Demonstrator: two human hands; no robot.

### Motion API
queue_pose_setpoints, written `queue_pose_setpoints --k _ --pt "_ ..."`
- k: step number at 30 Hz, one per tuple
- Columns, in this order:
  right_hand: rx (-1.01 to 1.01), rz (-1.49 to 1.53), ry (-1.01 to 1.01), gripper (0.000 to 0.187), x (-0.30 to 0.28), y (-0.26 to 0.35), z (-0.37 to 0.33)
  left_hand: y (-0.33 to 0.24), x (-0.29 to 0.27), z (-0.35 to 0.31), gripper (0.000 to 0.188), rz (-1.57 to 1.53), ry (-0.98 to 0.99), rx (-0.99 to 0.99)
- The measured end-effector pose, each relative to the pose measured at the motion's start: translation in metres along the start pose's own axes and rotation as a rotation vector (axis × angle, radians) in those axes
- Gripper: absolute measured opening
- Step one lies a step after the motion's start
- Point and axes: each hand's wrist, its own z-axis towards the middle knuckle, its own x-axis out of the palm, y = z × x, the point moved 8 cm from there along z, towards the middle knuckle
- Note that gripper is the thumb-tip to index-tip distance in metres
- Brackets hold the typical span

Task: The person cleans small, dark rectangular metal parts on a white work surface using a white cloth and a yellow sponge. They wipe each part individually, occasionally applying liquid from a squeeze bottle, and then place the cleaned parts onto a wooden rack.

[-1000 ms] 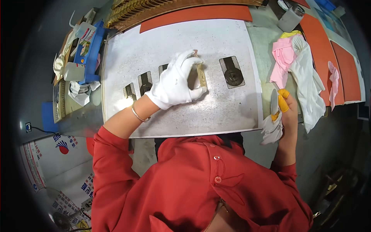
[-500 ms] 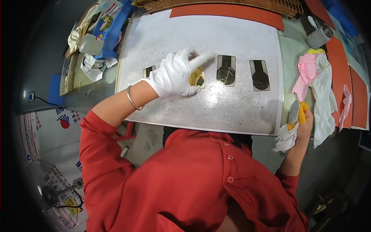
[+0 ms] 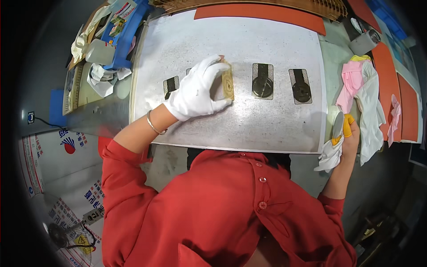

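My left hand (image 3: 195, 91), in a white glove, grips a thin gold-toned rectangular plate (image 3: 228, 82) by its upper and lower ends. The plate is tilted up and shows ring-shaped markings. Part of another plate peeks out behind that hand. On the pale sheet (image 3: 204, 133) two dark plates with round medallion shapes, a nearer plate (image 3: 263, 84) and a farther plate (image 3: 300, 89), lie to the right; one more dark plate (image 3: 170, 86) is at the left. My right hand (image 3: 351, 140), with yellow finger covers, holds a grey rounded flat piece (image 3: 338, 126) and a crumpled white cloth (image 3: 330, 155).
Pink cloth (image 3: 351, 80) and white cloth (image 3: 371, 115) hang over the right edge beside orange strips (image 3: 384, 66). A bottle (image 3: 365, 42) stands behind them. A blue tray (image 3: 126, 42), a white container (image 3: 100, 52) and crumpled paper (image 3: 101, 80) sit at the left.
My left hand has shifted slightly, and the gold-toned plate now stands tilted between its thumb and fingers. My right hand stays almost in place with the cloth and grey piece.
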Motion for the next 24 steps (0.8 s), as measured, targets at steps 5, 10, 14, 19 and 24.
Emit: queue_pose_setpoints --k 5,10,14,19,24 --pt "0.041 0.008 0.050 0.018 0.009 0.006 -0.003 0.024 -0.008 -0.026 0.085 0.128 0.109 -0.087" --pt "0.005 -0.012 -0.015 0.017 0.013 0.012 -0.004 0.048 -0.013 -0.035 0.090 0.181 0.301 -0.285" --pt "0.019 -0.024 0.021 0.017 0.015 0.012 -0.003 0.042 -0.015 -0.037 0.086 0.199 0.264 -0.341" --pt "-0.001 -0.062 -0.044 0.017 0.008 0.007 0.000 0.007 -0.014 -0.027 0.064 0.499 0.348 -0.087" --pt "-0.018 -0.034 -0.030 0.018 0.009 0.011 0.000 0.015 -0.022 -0.034 0.056 0.385 0.283 -0.261"
